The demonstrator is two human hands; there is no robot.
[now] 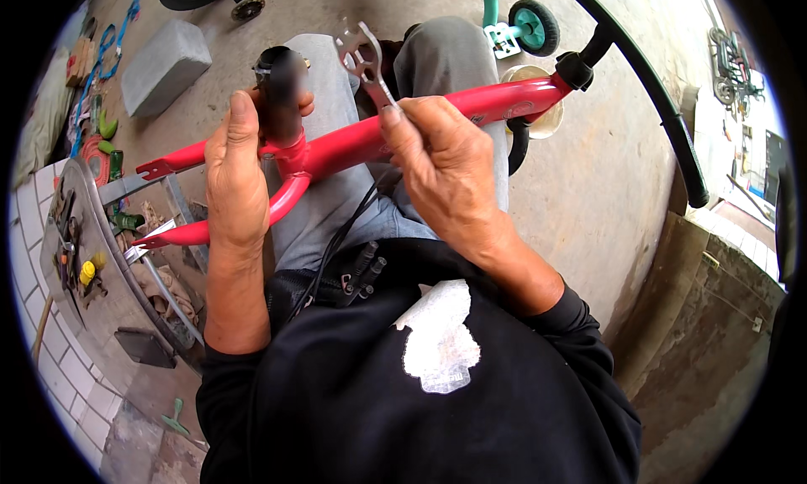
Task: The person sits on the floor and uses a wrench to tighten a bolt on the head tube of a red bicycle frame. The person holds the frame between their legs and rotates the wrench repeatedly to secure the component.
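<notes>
Here's the right hand (450,173), closed in a firm pinch, thumb against bent fingers, with a flat wrench (361,60) standing up from its grip, the notched head tipped up and to the left. Just beneath that hand runs the thick tube of the red bicycle frame (353,145), lying across the person's legs and stretching out both ways. Over to the left hand (239,177), curled round a dark post (282,93) at the frame's joint: thumb upright on the near side, fingertips peeking out at the far side, the post itself blurred. Black cables (336,236) drop between the two hands, toward the lap. Out past the right hand, a black handlebar (660,76) sweeps down at the frame's front end. Left of the left hand, a round table (126,303) carries small tools, and beyond that hand, further forward, sits a grey block (166,68).
</notes>
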